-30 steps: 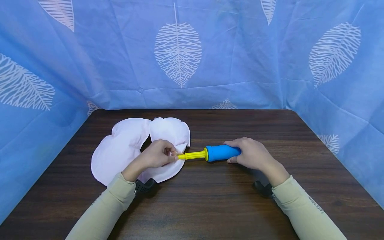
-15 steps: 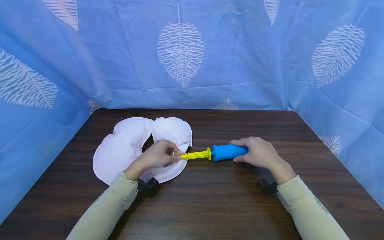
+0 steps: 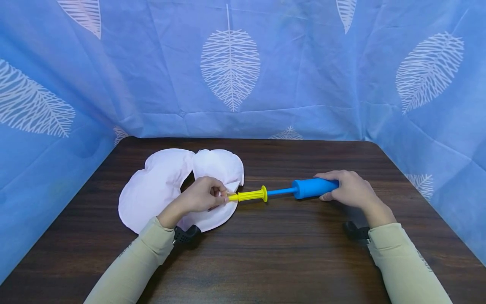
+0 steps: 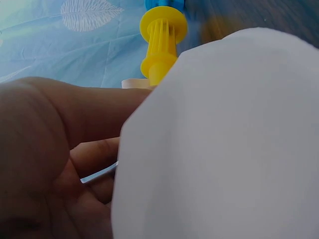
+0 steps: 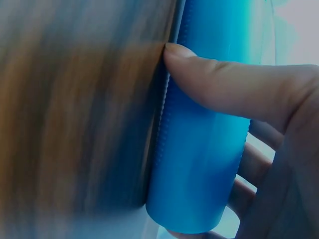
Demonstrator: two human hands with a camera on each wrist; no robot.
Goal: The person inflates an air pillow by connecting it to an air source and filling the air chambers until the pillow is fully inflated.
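- Right hand [image 3: 351, 190] is wrapped around the blue handle [image 3: 315, 188] of a hand pump, right of centre in the head view. The right-wrist view shows the thumb [image 5: 224, 84] lying across the barrel and the other fingers curled underneath, so it's a proper full grasp.
- The handle sits away from the yellow nozzle piece [image 3: 248, 196], with a thin blue rod [image 3: 280, 191] bare between them, so the plunger is drawn out.
- Left hand [image 3: 201, 197] pinches where the yellow tip meets the white inflatable pillow [image 3: 159, 185]. I can't make out the valve itself; the fingers cover it. From the left wrist you mostly get white fabric and the ribbed yellow flange [image 4: 163, 25] poking over it.
- Handling guess: the pump looks like light, hard plastic, and the smooth blue barrel could be a bit slippery, so a full fist on the handle makes sense. The thin rod looks like the weak spot if it gets bent sideways.
- The pillow looks soft and limp, lying flat left of centre. It'd probably slide around, so pinching right at the nozzle is the place to hold it.
- All of it sits on a dark wooden table [image 3: 265, 261], with a blue leaf-print cloth [image 3: 303, 63] hung behind and down both sides. Nothing lies between the hands besides the pump.
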